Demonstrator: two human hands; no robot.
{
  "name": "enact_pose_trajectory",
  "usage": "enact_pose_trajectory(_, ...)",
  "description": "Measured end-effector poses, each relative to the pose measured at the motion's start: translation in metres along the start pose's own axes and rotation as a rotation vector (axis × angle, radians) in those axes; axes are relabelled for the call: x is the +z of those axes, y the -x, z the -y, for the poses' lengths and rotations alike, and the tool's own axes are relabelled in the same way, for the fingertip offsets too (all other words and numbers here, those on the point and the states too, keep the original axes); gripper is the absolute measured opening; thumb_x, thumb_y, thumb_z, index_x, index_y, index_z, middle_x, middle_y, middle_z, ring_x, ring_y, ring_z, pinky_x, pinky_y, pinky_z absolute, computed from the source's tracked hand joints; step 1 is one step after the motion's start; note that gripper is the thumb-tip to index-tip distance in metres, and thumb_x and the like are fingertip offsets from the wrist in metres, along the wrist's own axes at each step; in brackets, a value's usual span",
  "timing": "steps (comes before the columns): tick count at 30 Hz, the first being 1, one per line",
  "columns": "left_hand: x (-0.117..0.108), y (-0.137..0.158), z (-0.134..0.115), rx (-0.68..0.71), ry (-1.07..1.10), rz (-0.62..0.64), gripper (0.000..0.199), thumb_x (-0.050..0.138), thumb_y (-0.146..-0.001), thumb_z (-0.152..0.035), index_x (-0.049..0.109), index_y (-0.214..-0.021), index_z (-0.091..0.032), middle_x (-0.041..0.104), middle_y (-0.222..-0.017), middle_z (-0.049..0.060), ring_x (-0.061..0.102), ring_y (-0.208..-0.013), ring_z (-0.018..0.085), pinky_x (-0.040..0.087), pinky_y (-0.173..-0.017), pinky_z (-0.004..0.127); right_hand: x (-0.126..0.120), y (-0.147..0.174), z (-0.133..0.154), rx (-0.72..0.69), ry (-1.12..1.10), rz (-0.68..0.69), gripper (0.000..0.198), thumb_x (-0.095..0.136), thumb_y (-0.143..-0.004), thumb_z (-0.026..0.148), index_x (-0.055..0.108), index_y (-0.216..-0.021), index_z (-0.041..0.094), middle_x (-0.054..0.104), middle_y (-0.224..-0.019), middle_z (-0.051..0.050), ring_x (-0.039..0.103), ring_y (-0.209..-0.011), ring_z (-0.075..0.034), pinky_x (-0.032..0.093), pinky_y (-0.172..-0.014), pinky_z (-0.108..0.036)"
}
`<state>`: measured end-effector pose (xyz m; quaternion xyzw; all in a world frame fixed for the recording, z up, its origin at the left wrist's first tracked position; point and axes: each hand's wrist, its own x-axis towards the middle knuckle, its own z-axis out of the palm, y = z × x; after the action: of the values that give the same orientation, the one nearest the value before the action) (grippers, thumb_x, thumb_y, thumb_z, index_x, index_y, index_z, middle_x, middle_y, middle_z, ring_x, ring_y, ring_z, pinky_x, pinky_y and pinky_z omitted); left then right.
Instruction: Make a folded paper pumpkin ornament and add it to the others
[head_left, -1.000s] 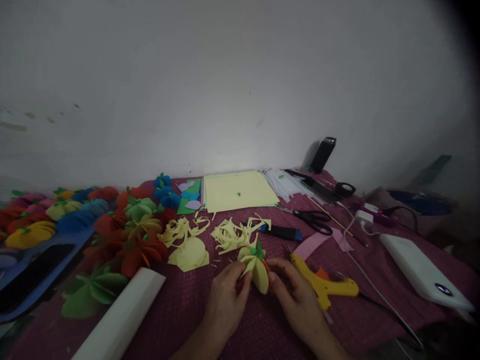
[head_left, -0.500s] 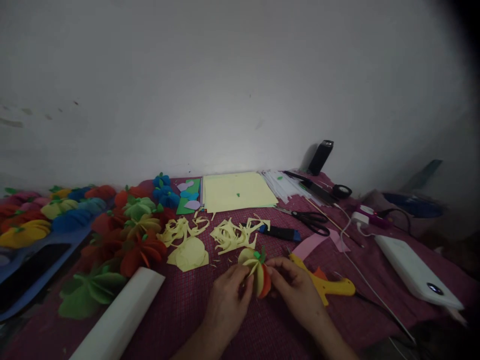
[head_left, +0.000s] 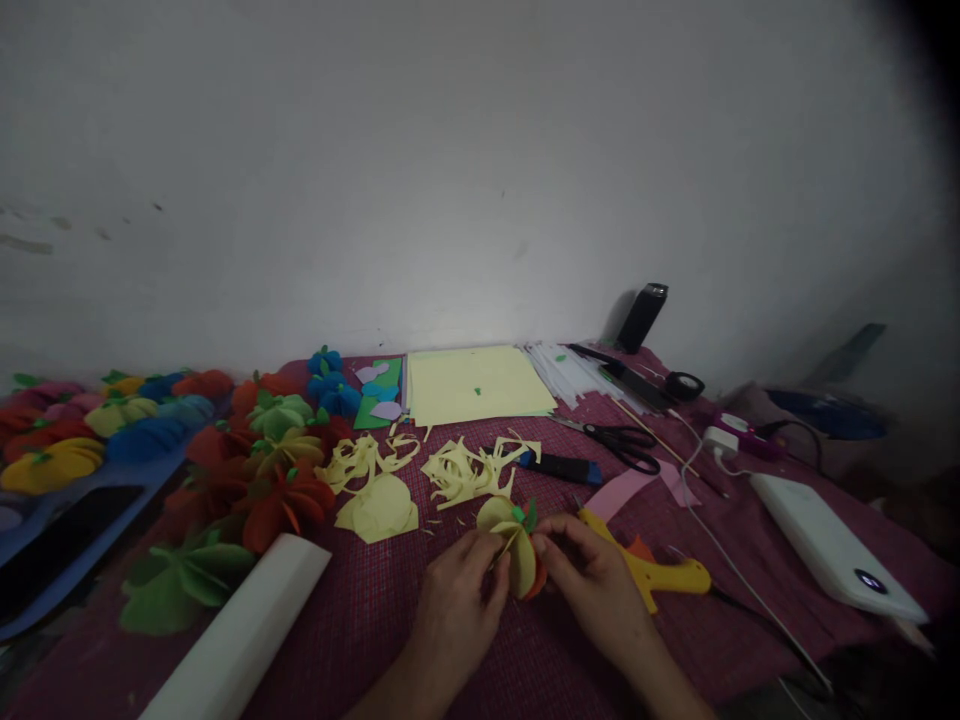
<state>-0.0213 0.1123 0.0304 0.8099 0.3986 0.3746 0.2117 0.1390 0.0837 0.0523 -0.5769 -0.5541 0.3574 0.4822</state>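
A small paper pumpkin (head_left: pixel 519 560) with pale yellow and orange petals and a green top is held between my hands, just above the cloth. My left hand (head_left: pixel 461 590) pinches its yellow petals from the left. On the other side, the fingers of my right hand (head_left: pixel 589 570) close on the orange petals. Fingertips partly hide the lower petals. Just right of my right hand lies a yellow glue gun (head_left: pixel 667 576). Curly pale yellow paper scraps (head_left: pixel 469 474) and a stack of cut yellow paper rounds (head_left: pixel 381 507) lie beyond my left hand.
Many finished paper pumpkins (head_left: pixel 281 500) crowd the left side, beside a white roll (head_left: pixel 240 630). Yellow sheets (head_left: pixel 476 385) lie at the back. Black scissors (head_left: pixel 622 440), a blue-black cutter (head_left: pixel 562 467), a white power bank (head_left: pixel 836 550) and cables occupy the right.
The paper pumpkin has turned slightly between my fingers, so a yellow petal now faces front and less orange shows. Both hands stay in nearly the same place.
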Motion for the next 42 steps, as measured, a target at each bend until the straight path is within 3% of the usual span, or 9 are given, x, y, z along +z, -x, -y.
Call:
enact_pose_trajectory(3, 0.001, 0.001, 0.001, 0.007, -0.009, -0.014, 0.017, 0.045, -0.086, -0.015, 0.054, -0.098, -0.022, 0.066, -0.092, 0.002, 0.064, -0.085, 0.015, 0.052, -0.075, 0.027, 0.001, -0.001, -0.001, 0.007, -0.006, -0.009, 0.017, 0.057, -0.081, 0.035, 0.061, -0.078, 0.019, 0.062, -0.068, 0.001, 0.058, -0.063, -0.014, 0.047, -0.056, -0.022)
enact_pose_trajectory(8, 0.003, 0.004, 0.005, 0.048, -0.071, -0.073, 0.029, 0.039, -0.088, -0.012, 0.049, -0.114, -0.021, 0.053, -0.128, 0.011, 0.053, -0.116, 0.018, 0.049, -0.091, 0.031, 0.001, -0.002, -0.001, -0.003, 0.014, -0.027, 0.019, 0.055, -0.083, 0.037, 0.062, -0.08, 0.019, 0.061, -0.067, 0.001, 0.056, -0.06, -0.014, 0.046, -0.053, -0.022)
enact_pose_trajectory(13, -0.002, 0.002, 0.002, 0.063, -0.029, 0.047, 0.028, 0.034, -0.088, -0.009, 0.056, -0.101, -0.02, 0.044, -0.138, 0.011, 0.051, -0.119, 0.017, 0.046, -0.095, 0.031, 0.001, -0.002, -0.002, 0.007, -0.028, 0.0, 0.018, 0.054, -0.084, 0.036, 0.062, -0.082, 0.02, 0.061, -0.069, 0.001, 0.056, -0.062, -0.014, 0.047, -0.057, -0.022)
enact_pose_trajectory(21, -0.009, 0.0, -0.007, -0.027, 0.087, 0.084, 0.024, 0.052, -0.084, -0.026, 0.057, -0.106, -0.019, 0.057, -0.124, 0.011, 0.048, -0.12, 0.02, 0.043, -0.098, 0.037, 0.003, -0.003, 0.0, -0.014, -0.025, 0.021, 0.018, 0.053, -0.085, 0.034, 0.064, -0.085, 0.02, 0.066, -0.079, 0.0, 0.059, -0.073, -0.015, 0.047, -0.067, -0.024)
enact_pose_trajectory(26, -0.006, -0.001, -0.004, -0.081, 0.155, 0.04, 0.018, 0.049, -0.084, -0.022, 0.061, -0.099, -0.022, 0.061, -0.117, 0.007, 0.053, -0.114, 0.019, 0.043, -0.096, 0.036, 0.003, -0.002, -0.005, 0.008, -0.05, -0.005, 0.018, 0.053, -0.085, 0.033, 0.065, -0.085, 0.02, 0.065, -0.073, 0.0, 0.06, -0.064, -0.014, 0.048, -0.059, -0.023)
enact_pose_trajectory(30, -0.007, -0.003, -0.002, -0.165, 0.191, 0.002, 0.017, 0.046, -0.084, -0.019, 0.063, -0.085, -0.019, 0.067, -0.093, 0.005, 0.062, -0.09, 0.017, 0.048, -0.08, 0.029, -0.001, -0.004, -0.01, 0.006, -0.004, -0.088, 0.015, 0.056, -0.082, 0.031, 0.065, -0.086, 0.02, 0.068, -0.079, -0.002, 0.063, -0.073, -0.016, 0.05, -0.066, -0.025)
enact_pose_trajectory(34, -0.005, -0.006, 0.001, -0.308, 0.242, 0.03, 0.021, 0.048, -0.084, -0.027, 0.062, -0.072, -0.018, 0.061, -0.068, 0.0, 0.055, -0.064, 0.013, 0.042, -0.059, 0.022, -0.004, -0.003, -0.011, 0.017, -0.022, -0.095, 0.016, 0.056, -0.082, 0.032, 0.064, -0.089, 0.021, 0.069, -0.083, -0.002, 0.064, -0.077, -0.017, 0.051, -0.069, -0.026)
enact_pose_trajectory(38, -0.002, -0.006, 0.006, -0.416, 0.308, 0.036, 0.027, 0.048, -0.084, -0.036, 0.062, -0.071, -0.017, 0.057, -0.062, -0.002, 0.049, -0.058, 0.012, 0.037, -0.055, 0.02, -0.001, 0.001, -0.011, 0.043, -0.138, -0.048, 0.018, 0.056, -0.083, 0.036, 0.061, -0.095, 0.023, 0.067, -0.086, -0.001, 0.063, -0.078, -0.016, 0.05, -0.068, -0.025)
enact_pose_trajectory(42, 0.001, -0.004, 0.01, -0.404, 0.327, 0.026, 0.024, 0.049, -0.084, -0.035, 0.059, -0.071, -0.018, 0.058, -0.064, -0.002, 0.051, -0.06, 0.013, 0.039, -0.057, 0.021, 0.001, 0.004, -0.012, 0.079, -0.215, -0.005, 0.018, 0.054, -0.085, 0.037, 0.06, -0.095, 0.023, 0.065, -0.083, 0.0, 0.061, -0.07, -0.014, 0.048, -0.057, -0.023)
